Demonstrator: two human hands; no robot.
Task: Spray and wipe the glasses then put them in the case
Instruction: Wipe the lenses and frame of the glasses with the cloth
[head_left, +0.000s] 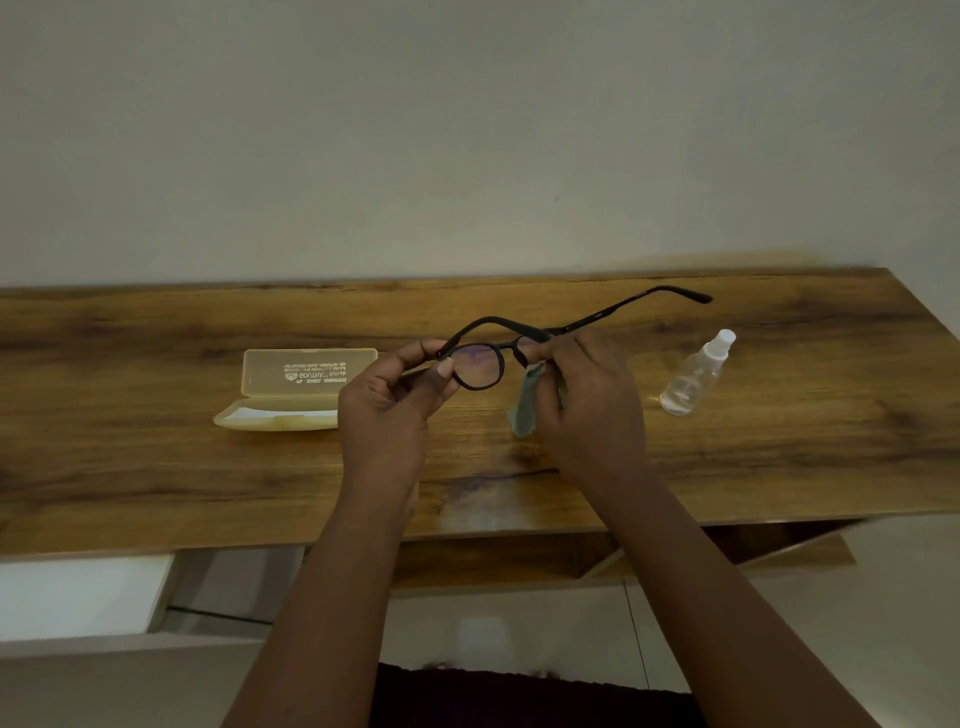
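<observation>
Head view: one glasses (480, 364), one cloth (524, 410), one case (306, 387), one bottle (696, 376).

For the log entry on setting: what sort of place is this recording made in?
Probably a room in a home or small office, though little shows. A wood-grain desk stands against a plain pale wall, with white drawer fronts below. On it lie only an open glasses case and a small spray bottle.

Open case (296, 389) left on table (156, 467), glasses (480, 364) centre, bottle (696, 376) right
</observation>
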